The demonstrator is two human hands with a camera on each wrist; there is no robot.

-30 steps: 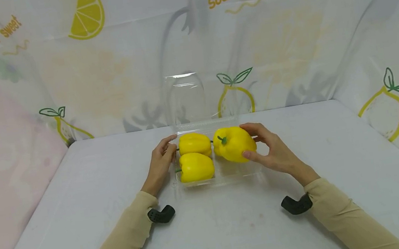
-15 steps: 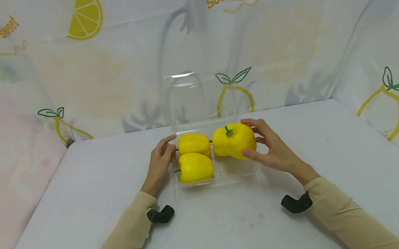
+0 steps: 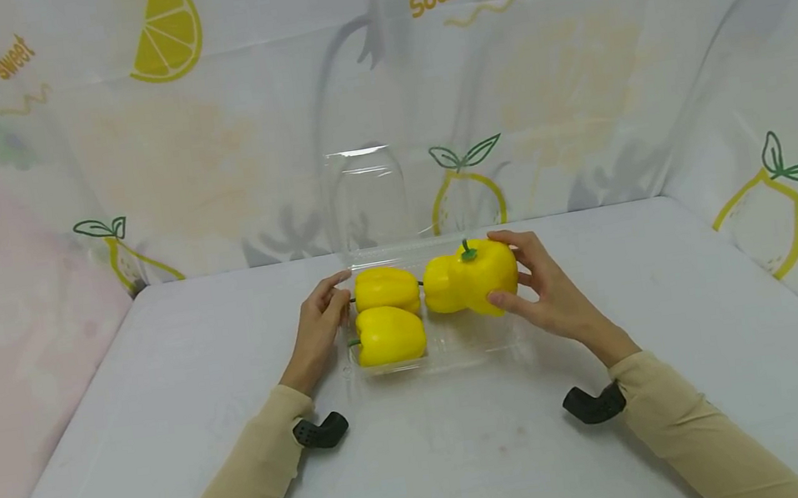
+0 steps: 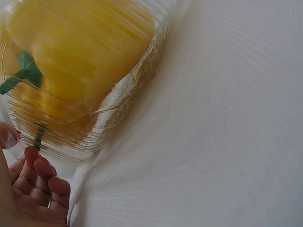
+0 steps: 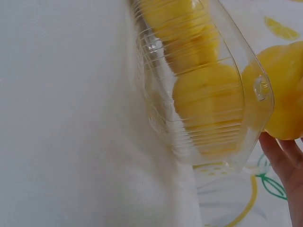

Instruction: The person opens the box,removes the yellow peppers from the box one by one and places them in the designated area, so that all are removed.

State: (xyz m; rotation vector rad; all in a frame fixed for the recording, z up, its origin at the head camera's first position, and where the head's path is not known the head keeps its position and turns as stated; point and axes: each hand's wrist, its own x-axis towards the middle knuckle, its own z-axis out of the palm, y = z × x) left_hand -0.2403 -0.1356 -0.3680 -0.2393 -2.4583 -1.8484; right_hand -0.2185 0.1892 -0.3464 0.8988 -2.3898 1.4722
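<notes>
A clear plastic clamshell box (image 3: 473, 350) lies on the table, its lid (image 3: 373, 202) standing up at the back. Two yellow bell peppers (image 3: 391, 336) lie in its left half with stems toward the left. Another yellow bell pepper (image 3: 438, 286) sits at the back right of the box. My right hand (image 3: 552, 296) grips a further yellow bell pepper (image 3: 493, 274) over the box's right side, thumb in front and fingers behind, stem upward. In the right wrist view this pepper (image 5: 286, 90) is above the rim. My left hand (image 3: 319, 320) holds the box's left edge, fingertips at the ribbed wall (image 4: 66, 151).
A white cloth covers the table (image 3: 442, 462). Behind it hangs a white curtain (image 3: 575, 91) printed with lemons, close to the raised lid. A black device is worn on each wrist, over beige sleeves (image 3: 248, 479).
The pepper in my right hand has moved right and slightly away from me, its stem turning upward. More of the pepper at the back right now shows. My left hand stays in place.
</notes>
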